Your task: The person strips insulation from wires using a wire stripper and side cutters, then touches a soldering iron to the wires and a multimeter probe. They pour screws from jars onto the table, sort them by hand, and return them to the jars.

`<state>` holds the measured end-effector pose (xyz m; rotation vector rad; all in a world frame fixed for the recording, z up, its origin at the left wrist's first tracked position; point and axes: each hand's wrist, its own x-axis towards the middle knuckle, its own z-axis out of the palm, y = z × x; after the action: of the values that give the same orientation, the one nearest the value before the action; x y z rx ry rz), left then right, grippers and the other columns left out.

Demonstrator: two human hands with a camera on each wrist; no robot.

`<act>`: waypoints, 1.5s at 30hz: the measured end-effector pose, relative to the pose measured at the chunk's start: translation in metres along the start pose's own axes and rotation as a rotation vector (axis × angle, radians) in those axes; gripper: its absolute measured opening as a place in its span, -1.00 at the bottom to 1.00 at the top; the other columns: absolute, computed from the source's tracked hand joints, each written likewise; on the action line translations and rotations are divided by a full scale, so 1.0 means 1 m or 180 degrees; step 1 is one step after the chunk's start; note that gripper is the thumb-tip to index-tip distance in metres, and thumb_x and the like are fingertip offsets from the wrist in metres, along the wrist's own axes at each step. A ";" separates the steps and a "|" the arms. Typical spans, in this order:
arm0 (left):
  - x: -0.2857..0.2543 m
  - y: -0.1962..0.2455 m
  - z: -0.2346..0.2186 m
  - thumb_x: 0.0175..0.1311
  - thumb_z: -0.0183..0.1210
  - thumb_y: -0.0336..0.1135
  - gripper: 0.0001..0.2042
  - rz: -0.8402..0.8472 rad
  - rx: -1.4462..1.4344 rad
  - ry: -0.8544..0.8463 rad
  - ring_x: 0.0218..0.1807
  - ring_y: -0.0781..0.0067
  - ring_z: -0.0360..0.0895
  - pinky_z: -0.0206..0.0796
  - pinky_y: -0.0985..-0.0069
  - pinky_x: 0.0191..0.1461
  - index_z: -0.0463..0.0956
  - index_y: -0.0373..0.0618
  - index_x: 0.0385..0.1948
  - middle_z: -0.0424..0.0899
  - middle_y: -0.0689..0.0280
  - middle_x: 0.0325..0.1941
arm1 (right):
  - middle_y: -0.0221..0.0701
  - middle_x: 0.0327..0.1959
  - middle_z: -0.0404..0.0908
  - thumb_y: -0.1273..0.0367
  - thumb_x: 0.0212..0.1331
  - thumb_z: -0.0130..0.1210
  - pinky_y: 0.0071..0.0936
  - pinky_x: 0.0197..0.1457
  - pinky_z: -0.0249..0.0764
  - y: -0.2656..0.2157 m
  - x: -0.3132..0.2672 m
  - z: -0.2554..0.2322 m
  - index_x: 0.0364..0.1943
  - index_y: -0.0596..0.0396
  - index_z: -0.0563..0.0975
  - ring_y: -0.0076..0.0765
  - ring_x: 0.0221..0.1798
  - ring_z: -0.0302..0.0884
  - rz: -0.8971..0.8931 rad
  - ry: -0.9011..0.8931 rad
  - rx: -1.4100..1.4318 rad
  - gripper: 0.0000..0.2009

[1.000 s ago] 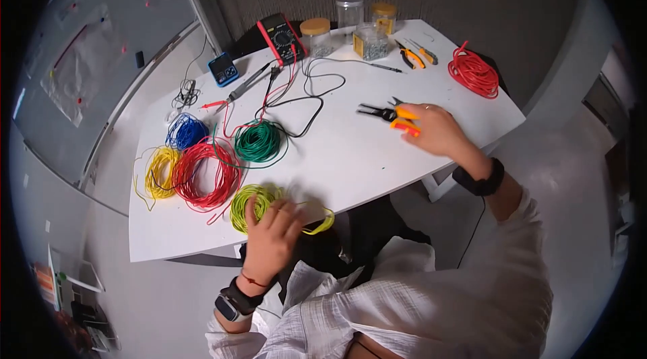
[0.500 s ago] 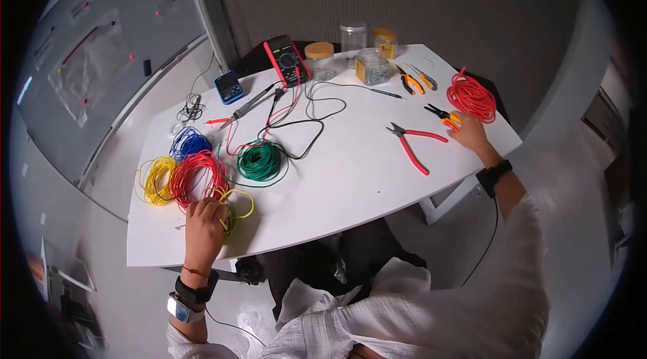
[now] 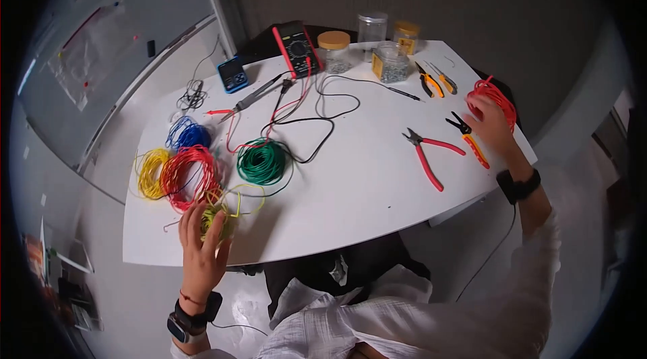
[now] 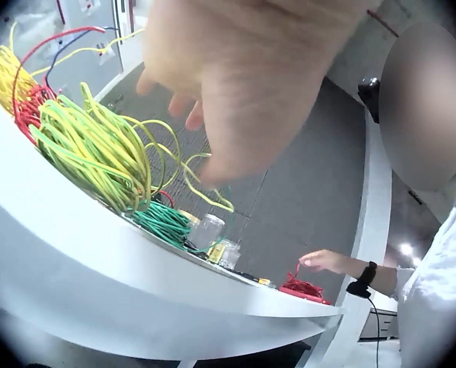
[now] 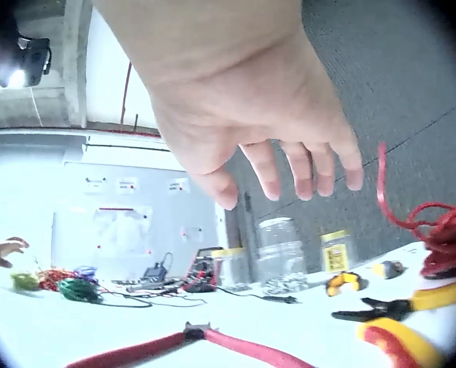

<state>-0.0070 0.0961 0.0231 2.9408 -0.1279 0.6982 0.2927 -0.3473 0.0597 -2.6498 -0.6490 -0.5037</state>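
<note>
Wire bundle [image 4: 98, 149], yellow-green, near left of green coil [image 3: 261, 161]; red coil [image 5: 452, 239], well right.
Left hand [image 3: 203, 256] by the first, right hand [image 3: 494, 126] by the second, fingers apart; placement, I judge, suits two-handed reach.

The head view is dim with black, bowed edges; the right-wrist view overexposes the tabletop [image 5: 151, 316].

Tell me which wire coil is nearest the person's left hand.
The yellow-green coil, right by the left hand; all the other coils lie farther from it.
</note>
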 end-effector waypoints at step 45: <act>0.108 0.105 0.075 0.29 -0.24 -0.34 -0.61 -0.2312 -0.5609 -0.1383 0.01 0.14 0.42 0.46 0.34 -0.12 0.13 -0.27 0.13 0.30 0.07 0.11 | -0.18 0.10 0.30 0.20 -0.40 0.39 -0.33 0.18 0.23 -0.159 -0.069 0.063 0.11 0.08 0.25 -0.17 0.17 0.26 -0.1277 -0.0259 0.2067 -0.17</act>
<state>0.1108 -0.0239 0.0153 1.1806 0.1969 -0.2116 0.1718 -0.2142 0.0176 -1.9399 -1.1538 -0.2280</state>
